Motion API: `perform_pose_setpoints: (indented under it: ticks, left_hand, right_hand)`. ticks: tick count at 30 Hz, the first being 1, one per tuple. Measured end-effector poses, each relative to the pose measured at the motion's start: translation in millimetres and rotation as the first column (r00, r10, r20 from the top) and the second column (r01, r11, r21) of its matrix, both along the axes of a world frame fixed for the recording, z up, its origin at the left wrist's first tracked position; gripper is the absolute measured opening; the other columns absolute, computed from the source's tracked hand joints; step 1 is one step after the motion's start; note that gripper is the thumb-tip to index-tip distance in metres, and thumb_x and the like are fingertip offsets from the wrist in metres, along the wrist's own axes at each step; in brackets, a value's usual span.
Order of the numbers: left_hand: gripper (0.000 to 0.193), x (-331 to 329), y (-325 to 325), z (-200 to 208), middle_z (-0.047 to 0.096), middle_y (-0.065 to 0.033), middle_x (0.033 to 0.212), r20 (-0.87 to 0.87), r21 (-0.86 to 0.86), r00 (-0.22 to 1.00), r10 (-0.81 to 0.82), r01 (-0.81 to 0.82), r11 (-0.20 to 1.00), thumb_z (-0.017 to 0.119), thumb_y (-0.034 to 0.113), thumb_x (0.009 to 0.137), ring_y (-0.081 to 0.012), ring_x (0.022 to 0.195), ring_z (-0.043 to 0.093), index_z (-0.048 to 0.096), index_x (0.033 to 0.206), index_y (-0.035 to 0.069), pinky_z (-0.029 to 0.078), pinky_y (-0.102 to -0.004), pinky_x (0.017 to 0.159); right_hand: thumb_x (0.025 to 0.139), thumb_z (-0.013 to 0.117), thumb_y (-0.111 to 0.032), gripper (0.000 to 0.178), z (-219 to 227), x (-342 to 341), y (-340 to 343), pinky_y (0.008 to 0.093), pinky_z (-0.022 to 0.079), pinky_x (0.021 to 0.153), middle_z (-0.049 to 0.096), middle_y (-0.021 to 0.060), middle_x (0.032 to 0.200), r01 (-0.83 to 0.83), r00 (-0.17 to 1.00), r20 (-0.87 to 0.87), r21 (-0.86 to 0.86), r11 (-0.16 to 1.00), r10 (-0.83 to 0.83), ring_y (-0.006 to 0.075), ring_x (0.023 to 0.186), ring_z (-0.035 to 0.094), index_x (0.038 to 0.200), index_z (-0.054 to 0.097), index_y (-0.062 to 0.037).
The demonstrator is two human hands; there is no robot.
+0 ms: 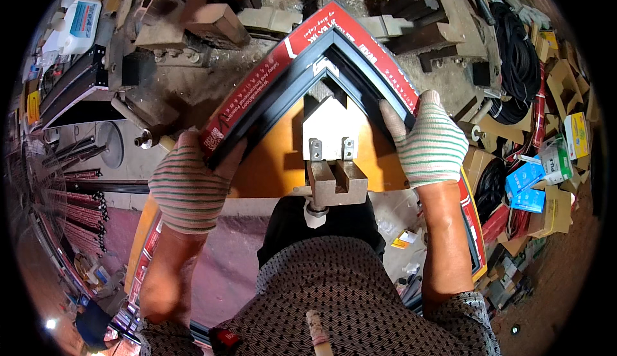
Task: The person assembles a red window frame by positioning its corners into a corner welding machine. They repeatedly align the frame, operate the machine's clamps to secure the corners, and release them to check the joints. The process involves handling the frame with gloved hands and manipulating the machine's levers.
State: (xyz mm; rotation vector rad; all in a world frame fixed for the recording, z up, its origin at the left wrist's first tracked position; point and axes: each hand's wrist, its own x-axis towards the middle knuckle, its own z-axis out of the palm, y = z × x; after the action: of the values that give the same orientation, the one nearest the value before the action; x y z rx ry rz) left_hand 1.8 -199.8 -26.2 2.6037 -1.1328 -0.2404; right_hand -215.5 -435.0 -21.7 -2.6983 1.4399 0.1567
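Between my hands is a dark window frame (pixel 257 113) with red printed protective film along its outer side. Its mitred corner points away from me, over the machine. My left hand (pixel 193 182), in a white glove with green stripes, is wrapped round the left side of the frame. On the right side, my gloved right hand (pixel 432 141) grips the profile, thumb on the inner edge. Inside the corner sits a pale pointed metal block (pixel 329 128), bolted behind a steel bracket (pixel 337 184) on an orange plate (pixel 276 169). My gloves hide parts of the frame.
Heavy steel machine jaws (pixel 215 25) stand at far left, with matching jaws (pixel 427 35) at far right. A white jug (pixel 80 27) is at upper left. Cardboard boxes (pixel 556 211) and coiled black gasket (pixel 517 60) lie on the right. Bundled profiles (pixel 87 208) and a fan (pixel 38 182) are left.
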Motion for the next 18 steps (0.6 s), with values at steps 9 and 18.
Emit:
perform_pose_setpoints:
  ticks: [9,18]
  left_hand:
    - [0.047,-0.5,-0.6,-0.4,0.067,-0.0159,0.066,0.005,0.043,1.0,0.016,-0.016,0.999,0.086,0.046,0.087,-0.037,0.059,0.068,0.064,0.101,0.006,0.053,-0.0436,0.057]
    - [0.048,-3.5,-3.4,-1.0,0.069,-0.0163,0.071,0.069,0.031,0.998,0.009,-0.011,0.999,0.088,0.045,0.084,-0.0359,0.061,0.069,0.067,0.101,0.005,0.055,-0.0421,0.059]
  right_hand:
    - [0.094,0.074,-0.058,0.057,-3.7,-2.2,-1.4,0.0443,0.058,0.064,0.071,0.0212,0.077,-0.008,1.0,0.012,-0.004,1.0,0.009,0.0395,0.072,0.073,0.097,0.059,-0.0028]
    - [0.094,0.072,-0.06,0.059,-6.4,-4.5,-2.5,0.0452,0.058,0.063,0.071,0.0215,0.076,-0.042,0.998,0.043,-0.031,0.999,0.043,0.0401,0.071,0.073,0.099,0.059,-0.0024]
